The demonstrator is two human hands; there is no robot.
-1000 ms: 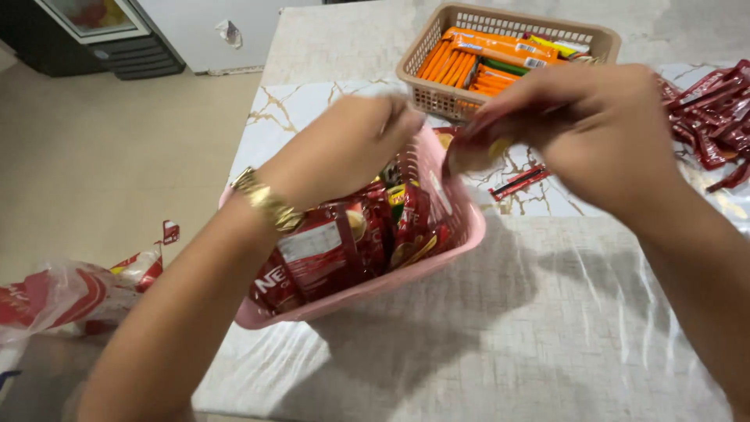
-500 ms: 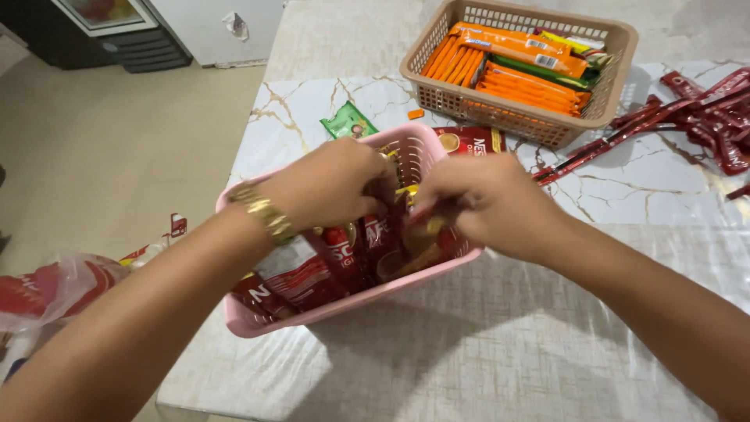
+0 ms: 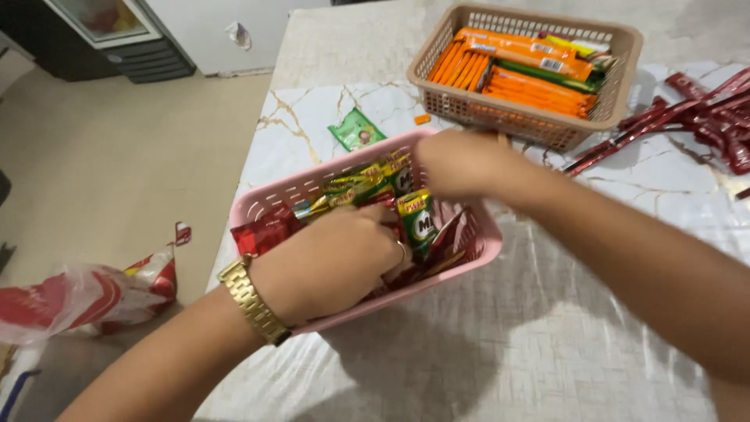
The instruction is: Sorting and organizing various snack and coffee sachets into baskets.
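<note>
A pink plastic basket stands on the marble-patterned table, filled with red sachets and green and yellow sachets. My left hand, with a gold watch on the wrist, is inside the basket, its fingers curled down on the red sachets at the near side. Over the basket's far rim lies my right hand, knuckles up. Its fingers point away and hide whatever is under them.
A brown basket of orange packs stands at the back. Red stick sachets are strewn at the right. A green packet and a small orange scrap lie behind the pink basket. A red-and-white plastic bag lies on the floor at the left.
My left hand has slid to the basket's near side, uncovering green sachets. My right hand left the basket's inside and moved to its far rim, over where a red sachet lay.
</note>
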